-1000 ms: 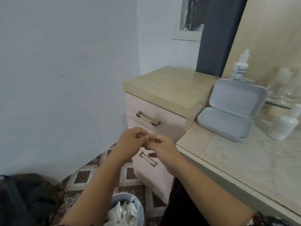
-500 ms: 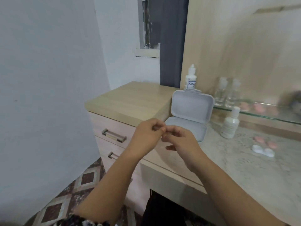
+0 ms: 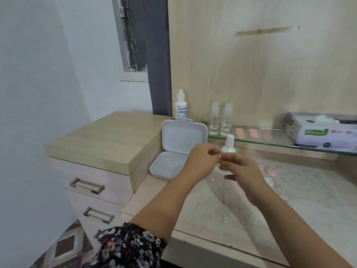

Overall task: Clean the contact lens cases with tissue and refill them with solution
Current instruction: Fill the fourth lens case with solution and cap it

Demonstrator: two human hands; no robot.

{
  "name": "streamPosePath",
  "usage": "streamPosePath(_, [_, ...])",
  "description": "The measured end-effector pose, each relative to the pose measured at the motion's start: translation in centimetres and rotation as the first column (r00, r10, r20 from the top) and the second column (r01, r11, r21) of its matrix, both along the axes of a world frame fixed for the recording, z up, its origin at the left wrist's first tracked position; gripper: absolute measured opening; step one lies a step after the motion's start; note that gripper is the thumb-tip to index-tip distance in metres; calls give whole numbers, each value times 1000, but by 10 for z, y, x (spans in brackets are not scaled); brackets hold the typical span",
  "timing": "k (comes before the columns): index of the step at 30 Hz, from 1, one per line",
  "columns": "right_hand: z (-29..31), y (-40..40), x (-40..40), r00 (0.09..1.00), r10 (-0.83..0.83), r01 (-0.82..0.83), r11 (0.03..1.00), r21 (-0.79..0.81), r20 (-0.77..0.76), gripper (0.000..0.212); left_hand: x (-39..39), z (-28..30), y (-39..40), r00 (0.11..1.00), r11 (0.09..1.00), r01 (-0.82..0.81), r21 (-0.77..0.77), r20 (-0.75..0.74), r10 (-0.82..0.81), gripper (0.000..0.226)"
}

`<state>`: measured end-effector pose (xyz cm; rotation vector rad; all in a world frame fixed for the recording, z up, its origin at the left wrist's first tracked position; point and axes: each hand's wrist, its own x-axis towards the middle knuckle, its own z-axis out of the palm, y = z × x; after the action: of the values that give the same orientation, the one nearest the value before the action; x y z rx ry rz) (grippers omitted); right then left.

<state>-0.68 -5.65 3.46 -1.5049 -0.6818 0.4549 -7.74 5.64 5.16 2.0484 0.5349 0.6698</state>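
Both hands meet above the counter (image 3: 222, 213), fingertips touching. The left hand (image 3: 201, 161) has fingers curled, pinching toward the right hand (image 3: 243, 169); whether anything sits between them cannot be told. Open counter lies near and right of the hands. An open white box (image 3: 183, 140) stands left against the raised cabinet (image 3: 108, 136). A lens case (image 3: 269, 180), mostly hidden behind the right hand, lies on the counter; its axis cannot be read. A bottle (image 3: 229, 146) stands upright just beyond the hands.
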Motion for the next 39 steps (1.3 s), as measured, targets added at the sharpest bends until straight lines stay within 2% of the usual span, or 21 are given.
streamPosePath(5, [-1, -17, 35, 993, -111, 111, 994, -4, 34, 22, 39, -15, -10, 988, 990, -133, -42, 68, 136, 26])
streamPosePath(10, [-2, -35, 73, 973, -219, 219, 976, 14, 68, 20, 63, -37, -12, 983, 980, -181, -84, 12, 183, 55])
streamPosePath(16, [-16, -48, 101, 944, -308, 310, 951, -3, 118, 18, 78, -59, -18, 966, 957, -257, -131, -52, 252, 80])
streamPosePath(20, [-28, -46, 103, 927, -356, 357, 934, 11, 122, 18, 86, -61, -22, 962, 949, -275, -153, -36, 272, 73])
streamPosePath(25, [-37, -46, 104, 928, -341, 345, 939, 2, 152, 17, 89, -67, -23, 965, 957, -251, -143, 42, 259, 44])
streamPosePath(28, [-37, -49, 110, 920, -370, 369, 929, 27, 130, 16, 88, -67, -21, 971, 970, -207, -127, 93, 220, 42])
streamPosePath(33, [-29, -51, 109, 913, -391, 382, 920, 89, 119, 15, 87, -68, -22, 990, 997, -73, 13, 119, 71, 44])
streamPosePath(39, [-23, -47, 104, 933, -345, 337, 937, 91, 104, 23, 90, -72, -27, 995, 967, 26, 254, 90, -51, 51])
